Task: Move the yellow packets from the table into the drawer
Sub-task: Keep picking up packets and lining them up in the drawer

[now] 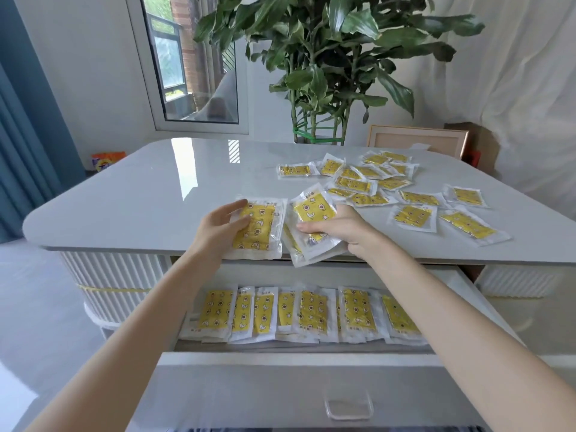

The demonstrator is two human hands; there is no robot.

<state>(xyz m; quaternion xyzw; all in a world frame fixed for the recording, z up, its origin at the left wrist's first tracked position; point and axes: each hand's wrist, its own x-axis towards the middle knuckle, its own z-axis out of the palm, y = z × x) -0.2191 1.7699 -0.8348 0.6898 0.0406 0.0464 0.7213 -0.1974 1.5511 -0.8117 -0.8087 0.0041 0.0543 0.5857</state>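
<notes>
Through the head camera, your left hand (pixel 223 224) grips one yellow packet (pixel 260 229) by its left side, at the front edge of the table (pixel 140 198). Just beside it, your right hand (pixel 339 232) curls round a tilted bundle of packets (pixel 313 213). Loose packets (pixel 414 215) lie scattered beyond your right hand. Below both hands, the open drawer (pixel 296 358) holds a row of packets (pixel 311 311).

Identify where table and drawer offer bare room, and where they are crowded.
Bare: the table top left of the left hand, to the far edge. Crowded: loose packets right of the right hand; the drawer row spans its width.
</notes>
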